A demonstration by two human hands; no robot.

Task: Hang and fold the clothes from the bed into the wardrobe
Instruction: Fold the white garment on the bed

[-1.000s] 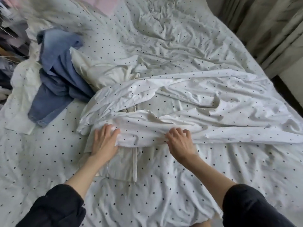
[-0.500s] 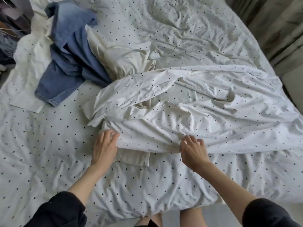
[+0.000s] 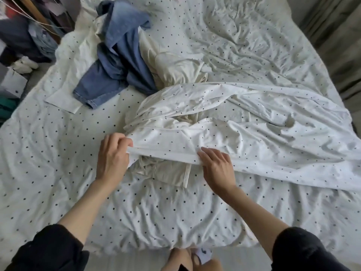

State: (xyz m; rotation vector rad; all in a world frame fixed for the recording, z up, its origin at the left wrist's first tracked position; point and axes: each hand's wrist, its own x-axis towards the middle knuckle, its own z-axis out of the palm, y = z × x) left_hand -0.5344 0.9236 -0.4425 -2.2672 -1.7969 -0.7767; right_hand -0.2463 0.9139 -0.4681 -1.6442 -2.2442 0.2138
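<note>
Head view: cream garment (image 3: 170, 173) lies at frame centre on the bed (image 3: 48, 153), mostly buried under a fold of the dotted duvet (image 3: 254, 145); only its lower edge and a strap-like strip show below the fold. Duvet fold runs from centre to right edge and blocks most of the garment.

Left hand (image 3: 113, 155) grips the fold's left end, fingers curled round the hem edge. Right hand (image 3: 216, 169) lies on the hem just right of centre, fingers bent over the edge; can't tell if the thumb is pinching underneath. Both sleeves black, bottom corners of frame.

Blue jeans (image 3: 117, 61) heaped upper left of centre, one leg pointing down-left. Another cream garment (image 3: 175, 73) bunched right beside the jeans, touching them and running under the duvet fold. White cloth (image 3: 64, 100) flat under the jeans leg.

Clutter (image 3: 23, 36) off the bed, upper left, blurred. Curtain (image 3: 336, 36) along the right edge, top.
</note>
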